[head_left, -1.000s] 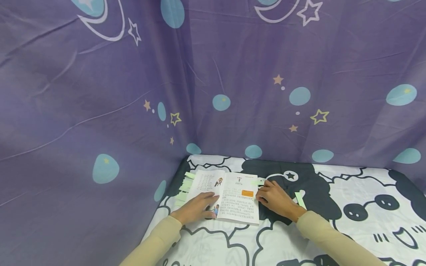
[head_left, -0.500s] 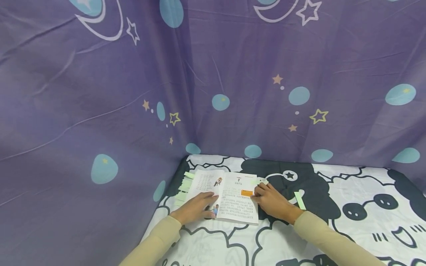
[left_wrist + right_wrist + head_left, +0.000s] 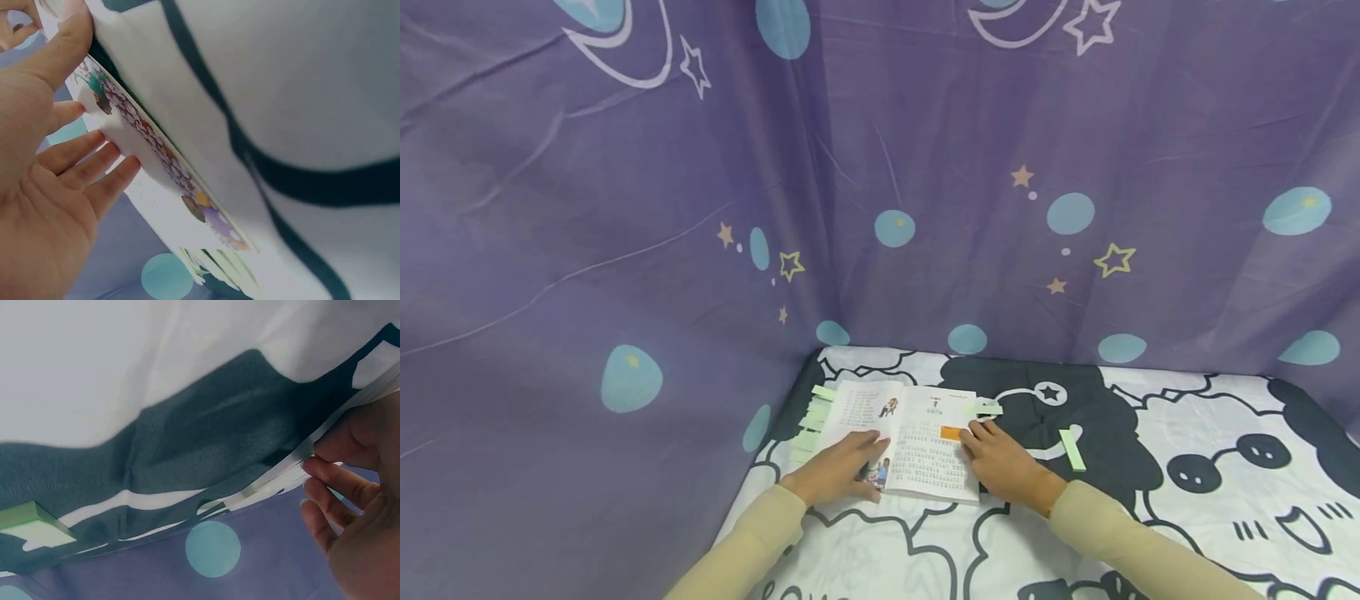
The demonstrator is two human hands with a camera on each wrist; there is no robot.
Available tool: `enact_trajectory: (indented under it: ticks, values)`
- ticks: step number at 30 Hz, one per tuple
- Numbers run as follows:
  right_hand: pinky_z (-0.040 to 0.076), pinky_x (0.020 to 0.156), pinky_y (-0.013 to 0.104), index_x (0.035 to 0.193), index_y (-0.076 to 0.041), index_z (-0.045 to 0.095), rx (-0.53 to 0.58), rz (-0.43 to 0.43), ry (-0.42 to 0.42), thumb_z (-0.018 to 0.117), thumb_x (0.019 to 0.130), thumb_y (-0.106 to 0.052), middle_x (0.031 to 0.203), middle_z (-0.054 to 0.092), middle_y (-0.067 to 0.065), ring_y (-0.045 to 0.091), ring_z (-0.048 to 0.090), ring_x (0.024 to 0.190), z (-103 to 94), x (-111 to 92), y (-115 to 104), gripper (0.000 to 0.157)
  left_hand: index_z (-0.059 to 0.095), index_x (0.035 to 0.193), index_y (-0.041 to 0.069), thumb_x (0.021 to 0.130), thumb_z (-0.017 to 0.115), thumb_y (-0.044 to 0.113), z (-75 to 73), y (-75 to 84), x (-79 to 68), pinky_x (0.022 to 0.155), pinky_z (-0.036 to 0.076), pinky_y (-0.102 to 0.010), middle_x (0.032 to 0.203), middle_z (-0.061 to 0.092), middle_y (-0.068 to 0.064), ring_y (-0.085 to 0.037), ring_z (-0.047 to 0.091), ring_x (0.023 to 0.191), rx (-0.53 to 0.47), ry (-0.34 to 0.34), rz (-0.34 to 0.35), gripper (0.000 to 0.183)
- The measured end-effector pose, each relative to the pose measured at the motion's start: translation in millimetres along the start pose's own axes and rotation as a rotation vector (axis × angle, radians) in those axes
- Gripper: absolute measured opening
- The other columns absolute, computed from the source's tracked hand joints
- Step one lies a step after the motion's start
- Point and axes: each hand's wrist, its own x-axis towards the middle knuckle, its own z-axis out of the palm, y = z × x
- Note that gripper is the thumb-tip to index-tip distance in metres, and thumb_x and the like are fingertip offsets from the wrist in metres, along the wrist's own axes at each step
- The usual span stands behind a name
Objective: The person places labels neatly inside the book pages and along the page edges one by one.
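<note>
An open book [image 3: 928,467] lies on the bed cover, its left page showing small pictures and its right page full of text. My left hand [image 3: 838,468] rests on the lower left page with fingers extended; in the left wrist view the fingertips [image 3: 128,167] touch the page beside a colourful printed strip. At the right page's outer edge, my right hand [image 3: 1003,462] overlaps an orange box [image 3: 950,433]. The right wrist view shows thumb and forefinger pinching a small green sticky tab [image 3: 306,452], mostly hidden. Above that hand, another pale green tab [image 3: 990,409] sticks out past the page edge.
Several pale green tabs [image 3: 808,429] fringe the book's left edge. A green sticky-note pad [image 3: 1072,450] lies right of my right hand, on the black-and-white patterned cover [image 3: 880,558]. Purple curtains [image 3: 962,167] hang behind and to the left.
My right hand has shifted left and slightly down, its fingertips now over the page's edge and the orange box. The upper tab shows more fully. My left hand stays on the left page.
</note>
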Motion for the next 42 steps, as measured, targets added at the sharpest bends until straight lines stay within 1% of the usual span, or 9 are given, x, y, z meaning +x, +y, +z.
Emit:
enact_trajectory:
  ticks: [4, 9, 13, 18, 21, 25, 29, 35, 42]
  values:
    - [0.048, 0.089, 0.044, 0.114, 0.001, 0.075, 0.032, 0.025, -0.004, 0.074, 0.091, -0.013, 0.110, 0.055, 0.009, 0.028, 0.048, 0.103, -0.6, -3, 2, 0.027, 0.049, 0.153, 0.009, 0.085, 0.075, 0.054, -1.5, 1.0, 0.6, 0.120, 0.038, -0.045, 0.157, 0.043, -0.017, -0.031, 0.040, 0.146, 0.083, 0.034, 0.048, 0.086]
    - [0.046, 0.085, 0.043, 0.118, -0.010, 0.078, 0.202, 0.118, 0.054, 0.073, 0.089, -0.010, 0.112, 0.059, 0.004, 0.024, 0.048, 0.102, 4.6, -16, 7, 0.030, 0.067, 0.137, 0.015, 0.084, 0.080, 0.051, -0.6, 3.4, 0.0, 0.110, 0.047, -0.039, 0.139, 0.060, -0.008, -0.023, 0.053, 0.130, 0.221, 0.140, 0.156, 0.065]
    - [0.044, 0.080, 0.041, 0.115, -0.016, 0.079, 0.356, 0.168, 0.127, 0.077, 0.086, -0.009, 0.112, 0.063, 0.003, 0.023, 0.050, 0.102, 6.7, -28, 11, 0.030, 0.076, 0.121, 0.023, 0.083, 0.082, 0.048, -2.0, 7.0, -5.4, 0.078, 0.054, -0.028, 0.106, 0.065, 0.004, -0.011, 0.058, 0.092, 0.342, 0.230, 0.208, 0.046]
    - [0.040, 0.074, 0.036, 0.111, -0.018, 0.081, 0.437, 0.240, 0.166, 0.077, 0.087, -0.006, 0.108, 0.064, 0.001, 0.020, 0.049, 0.096, 4.6, -43, 19, 0.027, 0.077, 0.104, 0.024, 0.086, 0.080, 0.045, -5.7, 14.5, -16.3, 0.046, 0.038, -0.024, 0.074, 0.064, 0.009, -0.007, 0.050, 0.055, 0.456, 0.283, 0.180, 0.027]
    - [0.036, 0.071, 0.033, 0.109, -0.019, 0.081, 0.450, 0.276, 0.181, 0.078, 0.086, -0.006, 0.103, 0.064, -0.002, 0.017, 0.047, 0.090, 4.3, -53, 25, 0.026, 0.077, 0.106, 0.022, 0.088, 0.076, 0.048, -7.5, 18.5, -21.3, 0.044, 0.038, -0.028, 0.065, 0.068, 0.005, -0.011, 0.048, 0.048, 0.553, 0.309, 0.135, 0.032]
    - [0.033, 0.070, 0.031, 0.106, -0.019, 0.082, 0.463, 0.297, 0.213, 0.079, 0.085, -0.004, 0.101, 0.065, -0.002, 0.015, 0.046, 0.086, 8.0, -67, 31, 0.026, 0.077, 0.121, 0.020, 0.088, 0.074, 0.044, -6.9, 22.1, -27.1, 0.058, 0.055, -0.033, 0.067, 0.071, 0.001, -0.015, 0.057, 0.051, 0.621, 0.344, 0.105, 0.040]
    - [0.033, 0.069, 0.031, 0.102, -0.018, 0.082, 0.474, 0.314, 0.253, 0.081, 0.083, -0.003, 0.100, 0.066, -0.003, 0.015, 0.047, 0.085, 8.2, -75, 34, 0.025, 0.075, 0.122, 0.018, 0.089, 0.077, 0.033, -4.7, 25.9, -32.5, 0.052, 0.055, -0.031, 0.066, 0.069, 0.001, -0.014, 0.058, 0.051, 0.599, 0.439, 0.110, 0.036]
    - [0.035, 0.069, 0.032, 0.097, -0.018, 0.082, 0.493, 0.319, 0.297, 0.081, 0.081, 0.000, 0.097, 0.068, -0.004, 0.014, 0.050, 0.084, 4.7, -80, 37, 0.023, 0.075, 0.099, 0.012, 0.087, 0.083, 0.025, -2.8, 34.2, -33.8, 0.037, 0.033, -0.020, 0.064, 0.063, 0.004, -0.004, 0.046, 0.046, 0.468, 0.643, 0.117, 0.020]
    - [0.037, 0.069, 0.033, 0.094, -0.017, 0.082, 0.508, 0.328, 0.327, 0.079, 0.080, 0.002, 0.094, 0.069, -0.005, 0.014, 0.052, 0.085, 5.1, -84, 35, 0.024, 0.057, 0.090, 0.015, 0.081, 0.090, 0.020, -0.5, 46.5, -26.9, 0.041, 0.033, -0.015, 0.067, 0.064, 0.008, 0.002, 0.045, 0.050, 0.148, 0.812, -0.038, 0.034]
